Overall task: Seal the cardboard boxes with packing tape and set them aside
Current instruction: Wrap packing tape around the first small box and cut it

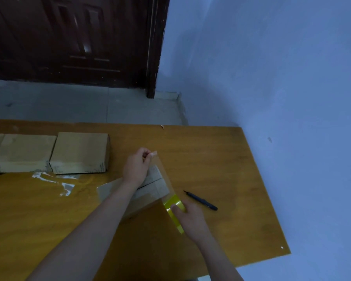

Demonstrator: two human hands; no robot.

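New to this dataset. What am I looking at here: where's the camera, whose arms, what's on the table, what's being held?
There is no robot here: a person works with bare hands, and the single picture comes from a wide-angle camera worn on their head, looking forward and down.

The left hand pinches the free end of a clear strip of tape. The right hand grips the yellow tape roll. The strip is stretched between them over a cardboard box lying on the orange-brown table.

At the far left of the table other cardboard boxes sit side by side in a row. Scraps of clear film lie in front of them. A black pen-like tool lies to the right of the hands; I cannot tell if it is a pen or a cutter. Behind are a dark door and a pale wall.
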